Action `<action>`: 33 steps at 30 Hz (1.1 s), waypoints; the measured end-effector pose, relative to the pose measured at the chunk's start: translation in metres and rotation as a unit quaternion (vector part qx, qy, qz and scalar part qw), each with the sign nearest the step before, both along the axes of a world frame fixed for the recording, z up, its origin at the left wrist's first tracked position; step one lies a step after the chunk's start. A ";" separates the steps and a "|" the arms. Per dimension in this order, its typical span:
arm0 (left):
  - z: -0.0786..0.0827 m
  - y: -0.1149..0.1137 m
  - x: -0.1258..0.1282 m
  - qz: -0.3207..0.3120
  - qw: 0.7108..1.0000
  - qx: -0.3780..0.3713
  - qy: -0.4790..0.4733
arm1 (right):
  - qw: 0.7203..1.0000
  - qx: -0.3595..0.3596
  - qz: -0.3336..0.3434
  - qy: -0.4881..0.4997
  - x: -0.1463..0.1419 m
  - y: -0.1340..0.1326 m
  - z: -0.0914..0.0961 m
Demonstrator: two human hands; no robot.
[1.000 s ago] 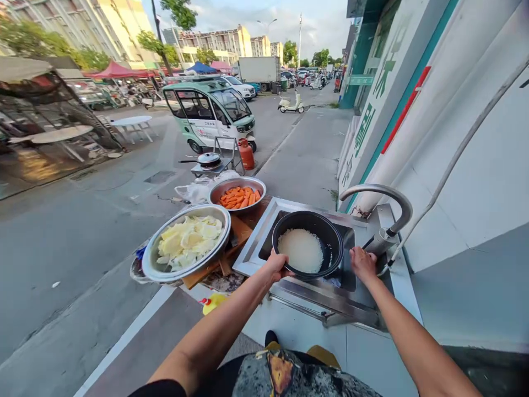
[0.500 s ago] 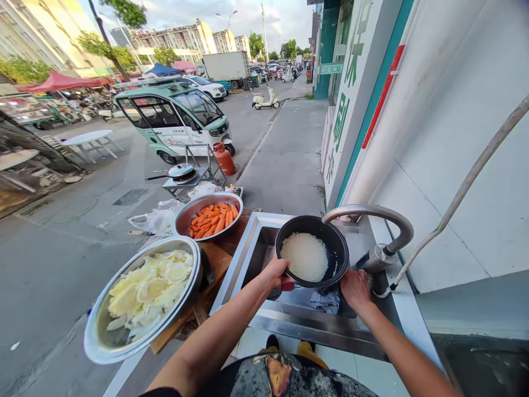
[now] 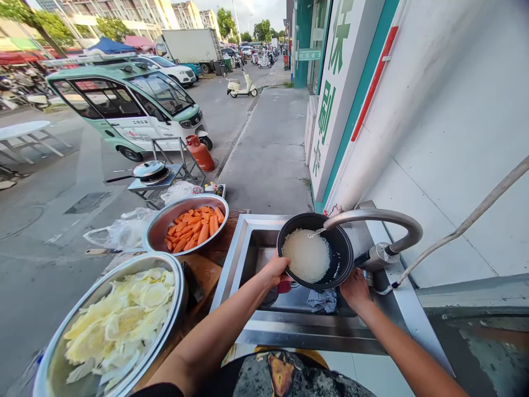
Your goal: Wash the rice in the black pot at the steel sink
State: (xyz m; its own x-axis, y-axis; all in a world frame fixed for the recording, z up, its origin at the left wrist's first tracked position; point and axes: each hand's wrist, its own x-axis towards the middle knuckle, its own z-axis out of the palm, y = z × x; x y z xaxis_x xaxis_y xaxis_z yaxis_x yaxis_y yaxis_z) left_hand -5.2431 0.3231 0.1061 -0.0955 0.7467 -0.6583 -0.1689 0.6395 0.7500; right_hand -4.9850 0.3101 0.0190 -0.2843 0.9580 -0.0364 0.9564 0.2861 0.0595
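Note:
A round black inner pot with white rice in it is tilted slightly over the sink. My left hand grips its left rim, thumb on top. Close against the pot's lower right side, my right hand has its fingers bent between the pot and the base of the faucet; what they hold is hidden. From the spout a thin stream of water falls onto the rice.
A grey cloth lies in the sink. Left of it stand a basin of peeled carrots and a bowl of sliced pale vegetables. Beyond are a lidded pan, a red gas cylinder and a three-wheeled vehicle.
Water now runs from the faucet, where none showed before. The pot has shifted slightly right under the spout. The view has turned a little to the right.

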 end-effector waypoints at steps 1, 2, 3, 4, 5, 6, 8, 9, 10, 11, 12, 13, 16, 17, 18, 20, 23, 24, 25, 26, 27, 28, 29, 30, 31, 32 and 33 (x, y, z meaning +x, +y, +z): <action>0.000 0.000 -0.001 -0.002 1.000 -0.001 -0.001 | 1.000 -0.011 -0.006 -0.010 -0.001 0.000 0.004; 0.001 0.000 -0.002 -0.003 1.000 -0.003 -0.003 | 1.000 -0.024 -0.010 -0.017 -0.002 -0.002 0.009; 0.000 0.000 -0.003 -0.004 1.000 -0.004 -0.005 | 0.999 -0.037 -0.013 -0.020 -0.002 -0.003 0.014; 0.000 -0.001 -0.003 -0.004 1.000 -0.004 -0.007 | 0.999 -0.048 -0.013 -0.017 -0.002 -0.006 0.021; -0.001 -0.001 -0.004 -0.004 1.000 -0.004 -0.007 | 0.998 -0.055 -0.015 -0.012 -0.002 -0.010 0.029; -0.003 -0.002 -0.005 -0.004 1.000 -0.003 -0.006 | 0.998 -0.055 -0.020 -0.005 -0.002 -0.014 0.038; -0.006 -0.003 -0.007 -0.003 1.000 -0.002 -0.006 | 0.999 -0.024 -0.033 0.002 -0.004 -0.023 0.059; -0.009 -0.004 -0.008 0.000 1.000 -0.004 -0.007 | 0.999 -0.002 -0.037 0.000 -0.007 -0.026 0.071; -0.011 -0.004 -0.010 0.003 1.000 -0.008 -0.008 | 0.999 0.014 -0.038 -0.006 -0.012 -0.027 0.082; -0.013 -0.005 -0.011 0.007 1.000 -0.012 -0.008 | 0.999 0.020 -0.037 -0.012 -0.019 -0.025 0.093; -0.015 -0.005 -0.014 0.011 1.000 -0.015 -0.007 | 0.999 0.013 -0.031 -0.018 -0.027 -0.021 0.101; -0.018 -0.005 -0.016 0.014 1.000 -0.015 -0.003 | 0.999 0.002 -0.027 -0.024 -0.036 -0.015 0.107; -0.023 -0.004 -0.022 0.015 1.000 0.001 0.012 | 0.996 -0.032 0.080 -0.021 -0.073 0.015 0.103; -0.025 -0.003 -0.023 0.012 1.000 0.008 0.016 | 0.986 -0.036 0.164 -0.014 -0.086 0.027 0.095; -0.026 -0.003 -0.024 0.009 1.000 0.011 0.018 | 0.964 -0.039 0.264 -0.005 -0.099 0.038 0.084; -0.026 -0.001 -0.023 -0.005 1.000 0.011 0.020 | 0.890 -0.042 0.454 0.005 -0.122 0.058 0.057; -0.023 -0.001 -0.020 -0.034 0.999 0.008 0.029 | 0.842 -0.028 0.539 0.006 -0.140 0.085 0.023; -0.022 -0.002 -0.018 -0.044 0.998 0.011 0.034 | 0.852 -0.028 0.522 0.006 -0.141 0.093 0.017; -0.022 -0.002 -0.017 -0.049 0.998 0.017 0.038 | 0.871 -0.032 0.490 0.001 -0.140 0.100 0.013; -0.023 -0.002 -0.016 -0.051 0.998 0.023 0.042 | 0.893 -0.040 0.448 -0.006 -0.137 0.106 0.012; -0.024 -0.002 -0.016 -0.050 0.997 0.028 0.044 | 0.914 -0.052 0.401 -0.018 -0.133 0.110 0.012; -0.026 -0.002 -0.016 -0.047 0.997 0.031 0.043 | 0.934 -0.062 0.351 -0.029 -0.128 0.113 0.013; -0.029 -0.002 -0.017 -0.043 0.998 0.032 0.041 | 0.952 -0.066 0.296 -0.035 -0.124 0.115 0.014; -0.032 -0.002 -0.018 -0.040 0.998 0.032 0.039 | 0.966 -0.071 0.244 -0.038 -0.120 0.115 0.014; -0.035 -0.002 -0.020 -0.037 0.998 0.032 0.038 | 0.976 -0.078 0.199 -0.037 -0.116 0.113 0.013; -0.038 -0.003 -0.022 -0.038 0.998 0.033 0.038 | 0.982 -0.091 0.163 -0.036 -0.114 0.112 0.012; -0.041 -0.004 -0.024 -0.040 0.998 0.033 0.041 | 0.984 -0.109 0.139 -0.033 -0.112 0.110 0.010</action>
State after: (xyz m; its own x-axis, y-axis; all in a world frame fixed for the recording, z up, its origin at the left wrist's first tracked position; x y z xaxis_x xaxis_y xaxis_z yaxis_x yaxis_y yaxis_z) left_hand -5.2670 0.3191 0.0650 -0.0848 0.7960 -0.5993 -0.0564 0.5967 0.8005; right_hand -5.0974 0.4198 0.0291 -0.5238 0.8115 -0.2591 0.8357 0.5484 0.0281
